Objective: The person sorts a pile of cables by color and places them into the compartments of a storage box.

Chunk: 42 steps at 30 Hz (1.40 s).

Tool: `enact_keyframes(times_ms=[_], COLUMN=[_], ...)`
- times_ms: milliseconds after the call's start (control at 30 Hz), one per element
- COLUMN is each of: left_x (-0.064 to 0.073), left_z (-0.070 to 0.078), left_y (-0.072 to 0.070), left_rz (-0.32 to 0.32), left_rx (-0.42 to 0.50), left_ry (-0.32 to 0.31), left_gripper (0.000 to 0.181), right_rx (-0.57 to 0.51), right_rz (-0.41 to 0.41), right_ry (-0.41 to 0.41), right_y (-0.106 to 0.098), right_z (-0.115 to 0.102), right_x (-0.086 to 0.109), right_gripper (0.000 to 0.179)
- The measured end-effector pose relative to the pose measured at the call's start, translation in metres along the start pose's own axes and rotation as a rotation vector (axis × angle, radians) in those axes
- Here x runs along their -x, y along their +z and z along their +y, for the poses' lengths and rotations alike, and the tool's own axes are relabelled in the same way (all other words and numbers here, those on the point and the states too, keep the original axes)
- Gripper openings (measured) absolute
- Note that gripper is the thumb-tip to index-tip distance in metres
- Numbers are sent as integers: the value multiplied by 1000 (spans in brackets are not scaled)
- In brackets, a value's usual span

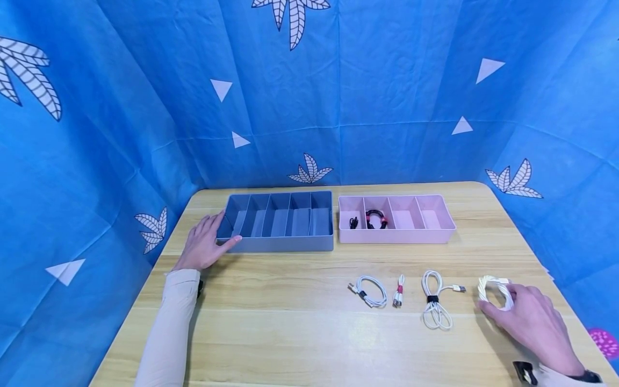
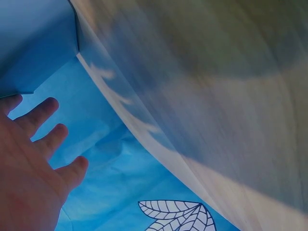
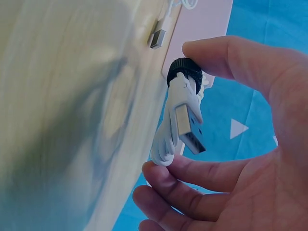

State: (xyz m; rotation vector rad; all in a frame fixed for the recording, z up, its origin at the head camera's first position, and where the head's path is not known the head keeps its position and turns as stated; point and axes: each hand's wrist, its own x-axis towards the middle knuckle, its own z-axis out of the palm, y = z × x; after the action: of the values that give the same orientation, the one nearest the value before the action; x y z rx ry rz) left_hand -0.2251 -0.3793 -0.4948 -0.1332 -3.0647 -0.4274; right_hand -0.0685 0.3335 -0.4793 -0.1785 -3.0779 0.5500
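- Your right hand is pinching a white cable coil, the thumb lying against its black band and the fingers supporting its opposite end.
- You are holding this coil near the right side of the table; whether it is clearing or touching the surface, you cannot tell.
- Seen by the right wrist, its bundle is running lengthwise from thumb to fingers, with the metal plug lying roughly along that line.
- The pink box is sitting ahead and to the left of your right hand, its long axis running left to right, so that hand is the likelier one for any move there.
- Inside, a small black cable is occupying the leftmost compartment and a black coil the next.
- Your left hand is resting at the left end of the blue box, fingers spread apart, gripping no cable.
- Nearest your right hand, a figure-eight white cable is lying to its left.
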Motion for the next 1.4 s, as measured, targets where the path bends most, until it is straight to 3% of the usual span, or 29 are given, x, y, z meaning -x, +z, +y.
enact_keyframes(times_ms=[500, 733, 967, 1400], left_x=[0, 1, 1, 0], left_z=[1, 3, 2, 2], left_y=[-1, -2, -2, -2], left_rz=[0, -5, -6, -3], left_rx=[2, -1, 1, -3], left_ry=[0, -2, -4, 2], left_gripper=[99, 99, 100, 101], right_rx=[-1, -1, 9, 0], right_rz=[18, 25, 16, 29], right_ry=[-25, -38, -46, -58], right_y=[-4, -6, -8, -10], right_z=[-10, -14, -17, -21], right_x=[0, 0, -2, -2], right_gripper=[65, 83, 89, 76])
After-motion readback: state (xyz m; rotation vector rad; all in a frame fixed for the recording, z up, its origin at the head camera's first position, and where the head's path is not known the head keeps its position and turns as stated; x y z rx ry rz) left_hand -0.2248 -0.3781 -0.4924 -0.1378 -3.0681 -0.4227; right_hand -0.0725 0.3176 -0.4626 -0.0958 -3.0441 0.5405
